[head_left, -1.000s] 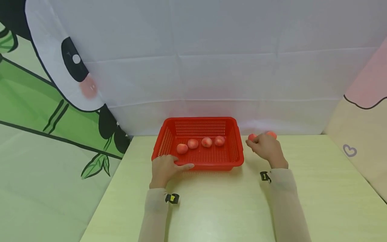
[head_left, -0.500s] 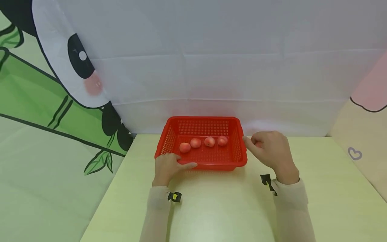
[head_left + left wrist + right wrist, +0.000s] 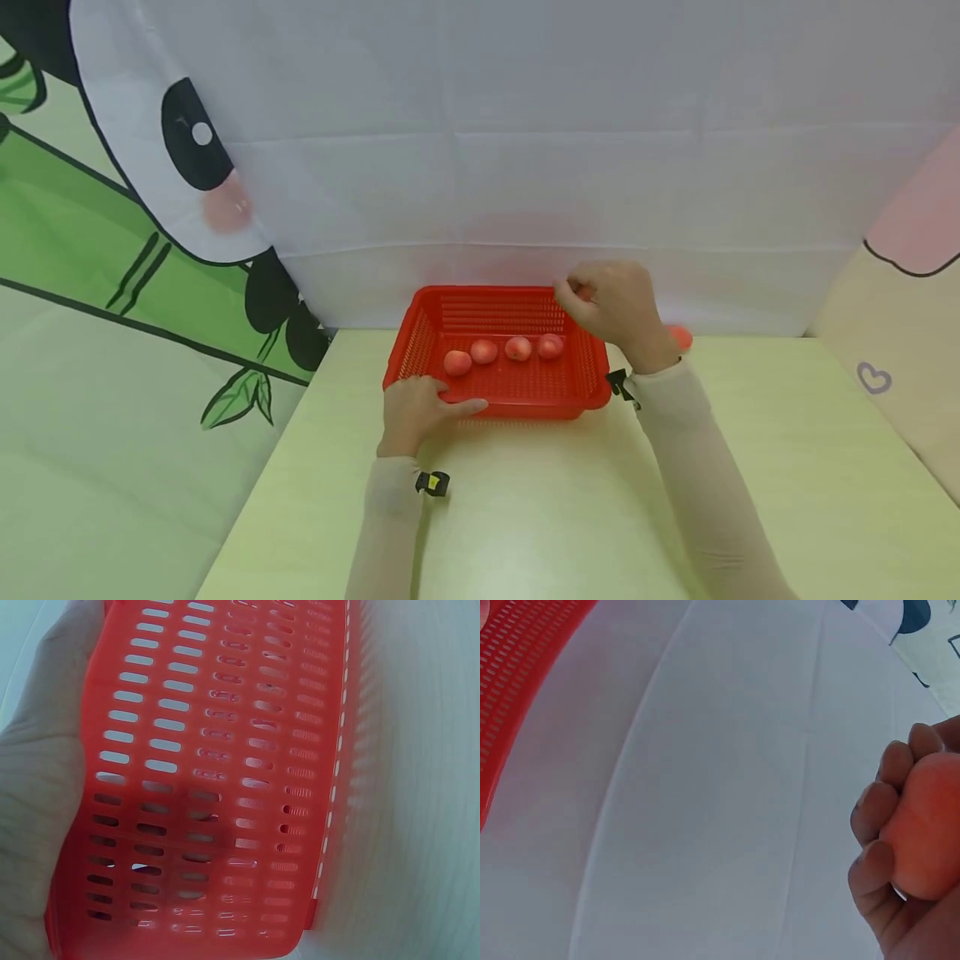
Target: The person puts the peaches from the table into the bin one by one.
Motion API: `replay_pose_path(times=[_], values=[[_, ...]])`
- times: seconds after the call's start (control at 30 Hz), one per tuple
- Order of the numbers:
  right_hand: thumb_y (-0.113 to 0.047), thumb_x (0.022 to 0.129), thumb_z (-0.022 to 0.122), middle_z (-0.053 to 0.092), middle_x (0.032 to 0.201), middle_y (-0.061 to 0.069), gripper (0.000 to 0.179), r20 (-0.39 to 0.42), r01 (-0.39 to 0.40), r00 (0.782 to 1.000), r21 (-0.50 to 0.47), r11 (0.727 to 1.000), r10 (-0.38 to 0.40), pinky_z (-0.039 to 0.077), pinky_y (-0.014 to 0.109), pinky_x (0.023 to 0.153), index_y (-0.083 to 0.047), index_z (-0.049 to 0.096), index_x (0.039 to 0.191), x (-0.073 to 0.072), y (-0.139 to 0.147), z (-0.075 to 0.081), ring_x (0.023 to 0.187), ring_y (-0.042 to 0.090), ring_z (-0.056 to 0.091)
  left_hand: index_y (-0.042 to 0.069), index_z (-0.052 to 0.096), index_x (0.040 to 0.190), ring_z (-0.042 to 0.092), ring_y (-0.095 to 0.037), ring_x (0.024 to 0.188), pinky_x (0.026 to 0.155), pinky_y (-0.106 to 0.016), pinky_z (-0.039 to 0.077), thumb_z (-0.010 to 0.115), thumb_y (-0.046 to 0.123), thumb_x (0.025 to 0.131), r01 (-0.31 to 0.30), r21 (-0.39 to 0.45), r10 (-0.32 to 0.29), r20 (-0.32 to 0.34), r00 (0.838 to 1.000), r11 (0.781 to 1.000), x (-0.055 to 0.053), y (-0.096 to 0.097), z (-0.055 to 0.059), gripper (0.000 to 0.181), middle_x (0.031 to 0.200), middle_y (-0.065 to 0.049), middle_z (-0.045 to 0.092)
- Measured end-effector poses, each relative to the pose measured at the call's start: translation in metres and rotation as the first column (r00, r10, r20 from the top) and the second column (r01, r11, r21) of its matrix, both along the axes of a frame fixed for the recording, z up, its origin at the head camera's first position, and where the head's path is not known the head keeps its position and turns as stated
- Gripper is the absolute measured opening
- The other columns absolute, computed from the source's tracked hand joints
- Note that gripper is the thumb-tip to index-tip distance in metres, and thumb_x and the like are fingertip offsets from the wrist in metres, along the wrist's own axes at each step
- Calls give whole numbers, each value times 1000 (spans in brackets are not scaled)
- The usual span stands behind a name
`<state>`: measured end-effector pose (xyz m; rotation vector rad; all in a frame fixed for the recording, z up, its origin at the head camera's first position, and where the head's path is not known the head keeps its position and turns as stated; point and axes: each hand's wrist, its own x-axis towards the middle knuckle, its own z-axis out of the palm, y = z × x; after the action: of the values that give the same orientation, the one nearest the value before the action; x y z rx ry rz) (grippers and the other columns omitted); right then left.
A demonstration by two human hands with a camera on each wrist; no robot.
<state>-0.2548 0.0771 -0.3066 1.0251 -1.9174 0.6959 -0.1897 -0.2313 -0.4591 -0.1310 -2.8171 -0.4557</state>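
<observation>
A red plastic basket [image 3: 480,409] with slotted walls stands on the table, and several pinkish-red peaches [image 3: 517,348] lie in a loose row on its floor. At its near left corner, my left hand [image 3: 412,415] grips the rim, with the thumb along the front edge. In the left wrist view that hand [image 3: 37,787] lies against the perforated wall. My right hand [image 3: 618,308] is raised over the basket's far right corner. It holds a peach [image 3: 928,829], its fingers curled round the fruit in the right wrist view; the head view mostly hides it.
Another peach [image 3: 680,337] lies on the table right of the basket, partly behind the right wrist. A white cloth backdrop [image 3: 480,183] with a cartoon print rises directly behind the basket. The pale wooden table [image 3: 540,517] extends in front.
My right hand has picked up a peach from the table right of the basket and carried it left and up over the far right corner. My left hand stays on the rim.
</observation>
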Motion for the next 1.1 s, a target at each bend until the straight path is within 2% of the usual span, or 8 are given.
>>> replay_pose_path(times=[0.23,0.4,0.57,0.67,0.8,0.9,1.0,1.1], values=[[-14,93,59,33,53,-5,40,44,-56,998,14,998,55,21,31,51,-15,45,55,-48,-29,-10,52,12,26,22,37,51,24,-9,49,53,-32,21,71,88,77,-15,-17,15,2,1000,1000,-5,5,1,79,47,11,22],[-16,92,57,27,54,-9,43,249,-44,968,69,997,26,20,30,54,-19,40,53,-74,-47,-28,55,10,24,20,40,52,28,-10,48,54,-33,24,75,84,78,-25,-23,25,-8,1000,999,-8,6,2,77,46,9,25],[-19,92,56,20,55,-9,46,539,-38,839,194,980,-74,17,30,56,-22,31,54,-96,-57,-49,58,9,17,21,40,52,28,-10,50,55,-33,26,75,84,78,-32,-19,33,8,999,999,-7,5,1,76,47,9,26],[-18,93,57,20,57,-7,47,621,-81,776,273,959,-111,17,29,55,-21,31,54,-104,-63,-58,58,10,15,20,40,52,28,-10,50,55,-34,26,76,83,78,-30,-18,30,-1,1000,999,-6,2,2,76,47,8,26],[-20,99,62,20,57,-6,54,671,-117,723,357,927,-167,19,28,54,-20,33,54,-111,-73,-72,56,9,14,20,40,52,28,-10,50,55,-34,27,76,83,78,-26,-23,26,-11,1000,999,-5,-2,4,76,47,8,27],[-25,104,64,22,57,-5,58,728,-114,639,410,905,-249,22,27,51,-19,35,54,-111,-76,-85,53,9,17,20,41,53,28,-10,51,56,-33,27,74,84,79,-13,-11,13,10,1000,1000,-3,-3,4,76,48,8,28],[-30,106,65,28,55,-4,56,790,-123,521,445,887,-324,28,27,50,-16,43,56,-109,-77,-97,49,10,25,21,40,53,28,-9,51,55,-33,26,73,85,79,-1,1,1,26,1000,1000,0,-4,3,76,48,8,27],[-33,106,67,37,58,-2,49,827,-160,423,469,868,-369,34,28,54,-11,56,64,-104,-76,-107,53,12,34,22,37,53,25,-9,52,54,-33,23,72,86,78,9,-7,-9,21,1000,1000,3,-5,2,78,49,9,23]])
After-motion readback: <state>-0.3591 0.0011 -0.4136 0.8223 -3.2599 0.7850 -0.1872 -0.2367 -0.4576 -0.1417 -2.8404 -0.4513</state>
